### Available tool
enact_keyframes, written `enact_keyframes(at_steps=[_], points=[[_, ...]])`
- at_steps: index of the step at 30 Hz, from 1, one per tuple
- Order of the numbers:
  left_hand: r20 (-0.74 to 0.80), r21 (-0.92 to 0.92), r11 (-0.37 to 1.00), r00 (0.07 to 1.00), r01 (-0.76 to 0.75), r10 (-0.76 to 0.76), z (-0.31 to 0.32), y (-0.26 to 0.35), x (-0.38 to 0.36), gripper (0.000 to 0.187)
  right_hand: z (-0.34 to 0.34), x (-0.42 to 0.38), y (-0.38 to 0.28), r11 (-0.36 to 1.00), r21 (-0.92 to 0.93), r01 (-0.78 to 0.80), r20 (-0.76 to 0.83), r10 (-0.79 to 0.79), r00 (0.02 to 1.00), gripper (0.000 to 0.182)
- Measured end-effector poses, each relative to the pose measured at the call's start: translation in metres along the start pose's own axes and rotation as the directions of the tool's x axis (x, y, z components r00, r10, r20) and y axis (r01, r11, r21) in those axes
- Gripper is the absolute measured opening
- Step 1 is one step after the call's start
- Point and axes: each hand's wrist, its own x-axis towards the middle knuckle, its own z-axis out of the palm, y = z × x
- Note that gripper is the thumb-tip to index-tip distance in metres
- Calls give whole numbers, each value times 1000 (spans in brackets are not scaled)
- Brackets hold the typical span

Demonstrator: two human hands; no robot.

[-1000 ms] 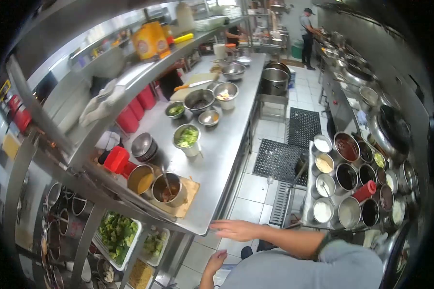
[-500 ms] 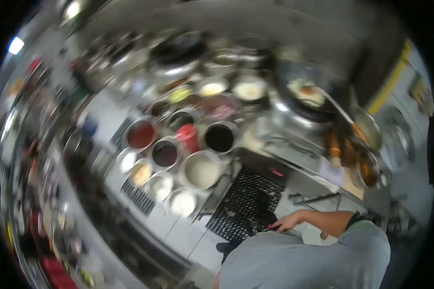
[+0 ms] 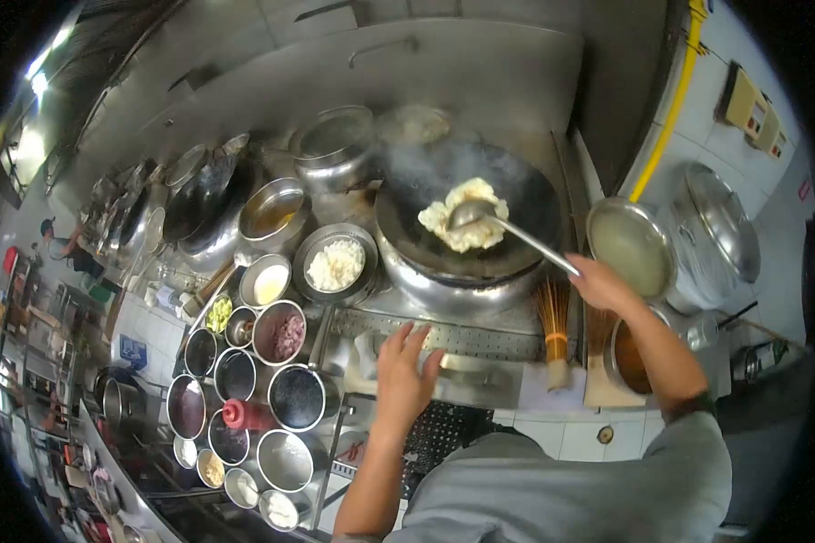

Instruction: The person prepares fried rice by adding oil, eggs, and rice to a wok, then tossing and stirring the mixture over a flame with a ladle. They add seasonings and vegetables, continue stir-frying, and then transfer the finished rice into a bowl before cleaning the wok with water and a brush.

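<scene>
My right hand [image 3: 602,285] grips the handle end of a long metal ladle [image 3: 536,244]. The ladle's bowl rests on a pale yellow-white mass of food that looks like cooked egg [image 3: 469,193], inside a large dark wok [image 3: 525,185] on the stove. Steam or smoke rises from the wok. My left hand [image 3: 403,380] has its fingers apart and holds nothing, over the stove's front ledge. A whitish cloth [image 3: 365,353] lies just left of its fingers. The handle of a strainer holding white rice [image 3: 337,265] also runs down near this hand.
Several metal pots of sauces and ingredients stand at the left, with a red squeeze bottle [image 3: 249,415] among them. A bamboo brush [image 3: 554,330] stands right of the wok, near a pot of pale liquid [image 3: 632,244]. A yellow pipe [image 3: 666,118] runs along the wall.
My view has swung toward the wok. The right hand, earlier low by my body, now holds the ladle, which was leaning in the wok. My left hand has come into view.
</scene>
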Motion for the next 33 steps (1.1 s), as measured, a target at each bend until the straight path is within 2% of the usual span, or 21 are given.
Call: enact_keyframes(at_steps=[2,3,6,7,10,11,12,14,17,19,20,21,22,23,24,25,26,29,31,32,33], points=[[-94,60,987,984,-149,154,27,26,64,38,12,5,58,978,80,192,-22,-190,981,44],[-150,85,968,958,-234,245,47,33,83,34,10,11,52,988,94,121,-38,-118,992,46],[96,89,976,977,-198,190,98,7,102,23,-24,14,16,992,78,-98,13,97,995,48],[1,32,969,970,-244,244,92,10,100,17,-48,2,12,992,104,-76,75,68,995,49],[48,86,976,979,-200,197,48,50,88,14,-71,-8,44,972,223,-71,223,20,975,50],[18,89,975,979,-203,202,46,59,93,14,-74,-3,35,975,190,-112,287,54,956,50],[-16,72,973,975,-221,223,52,57,99,14,-73,4,29,985,146,-87,268,45,962,50],[-1,63,973,974,-224,225,75,37,97,13,-43,22,38,987,150,61,73,-72,995,50],[81,105,963,968,-247,239,84,2,63,15,-27,16,18,997,-40,-69,-99,65,993,50],[135,25,960,953,-277,272,69,-8,29,12,-31,-6,21,985,-175,8,-234,-49,971,50],[45,-41,923,922,-383,384,62,-8,18,9,-34,-14,23,993,-119,16,-217,-42,975,52],[106,-28,933,927,-358,359,39,12,28,12,-37,-22,26,992,-63,114,-270,-127,955,53],[90,-20,962,958,-271,271,30,24,42,13,-40,-22,31,981,136,136,-235,-102,967,53],[-11,-60,954,956,-294,294,20,27,61,15,-40,-16,45,971,170,166,-183,-134,974,53],[16,-66,949,950,-309,310,19,28,80,16,-40,-9,58,960,207,191,-130,-166,977,54],[-26,0,949,949,-315,315,17,31,90,17,-40,-1,71,946,246,211,-76,-198,977,54],[-54,-64,959,961,-275,272,26,25,95,16,-46,2,72,927,374,2,81,-35,996,55],[-37,18,968,967,-251,252,83,-24,89,16,-34,15,34,969,84,234,-116,-224,968,56],[20,35,973,974,-226,225,85,-31,66,19,-21,4,11,986,22,168,-218,-159,963,57],[-6,4,969,969,-245,245,77,-28,47,19,-20,-2,-2,992,-8,128,-275,-125,953,57],[-29,-24,963,963,-269,269,69,-25,28,19,-32,-15,-15,999,9,53,-219,-50,974,56]])
